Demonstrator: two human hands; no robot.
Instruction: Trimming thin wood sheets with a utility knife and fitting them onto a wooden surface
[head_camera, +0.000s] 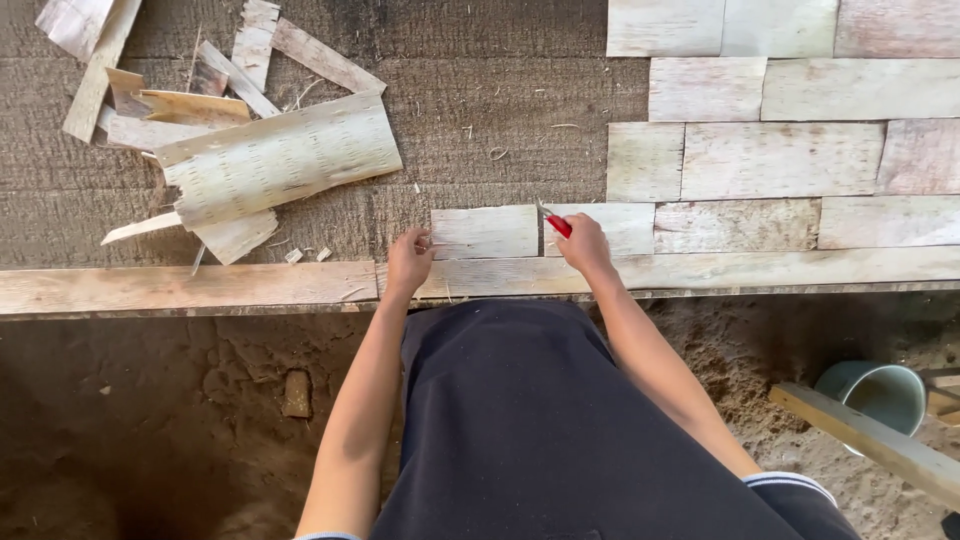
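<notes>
My left hand (408, 262) presses on the left end of a pale rectangular bark piece (485, 232) lying on the dark board surface. My right hand (585, 245) grips a small red-handled knife (556, 224) whose blade touches the right edge of that piece. A long wooden batten (180, 287) runs along the near edge under both hands. To the right, several similar bark pieces (780, 160) lie in overlapping rows.
A curled sheet of birch bark (280, 158) and several loose offcuts (150, 95) lie at the upper left. Below the platform is bare earth (150, 420). A green bucket (880, 392) and a wooden plank (870, 440) sit at the lower right.
</notes>
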